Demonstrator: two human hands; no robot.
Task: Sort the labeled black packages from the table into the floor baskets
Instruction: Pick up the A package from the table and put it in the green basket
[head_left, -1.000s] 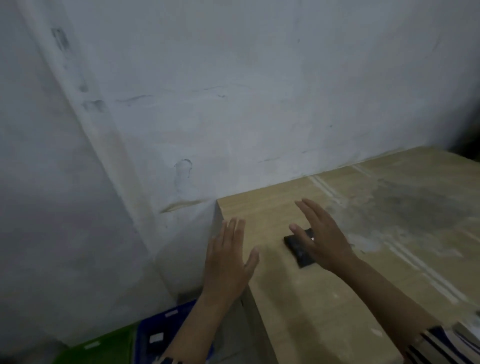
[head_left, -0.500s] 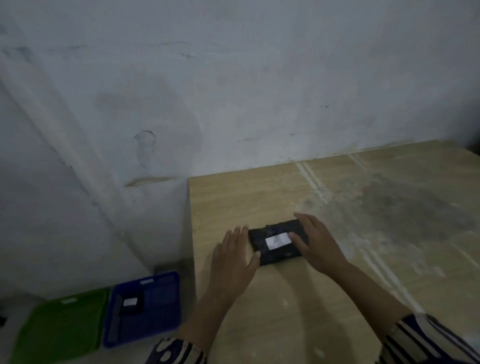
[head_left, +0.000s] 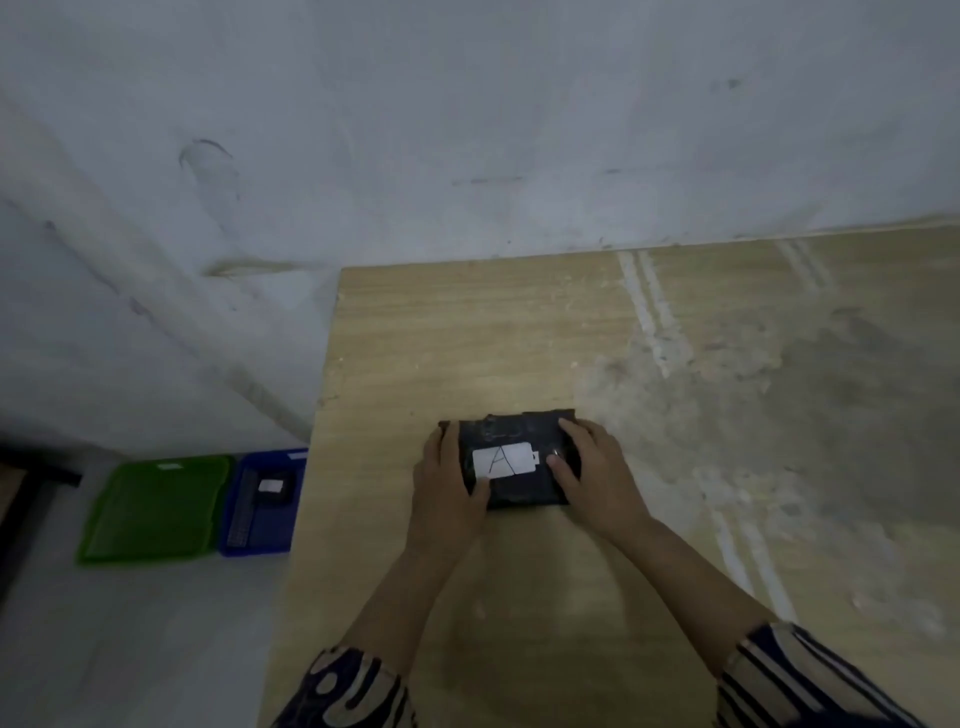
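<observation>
A black package (head_left: 519, 460) is lying flat on the wooden tabletop (head_left: 467, 338), near its left edge, with its white label (head_left: 503, 460) facing up and showing a hand-drawn "A". The left hand (head_left: 449, 480) is clasping the package's left end, thumb resting on the top face beside the label, while the right hand (head_left: 589, 470) is closing over the right end, fingers curled on top. Gripping both ends this way is likely keeping the label uncovered so the letter can be read before choosing a destination. Down on the floor to the left, a green basket (head_left: 150, 506) is sitting touching a blue basket (head_left: 262, 504), which is already holding a labeled black package (head_left: 271, 488); the green one looks empty.
</observation>
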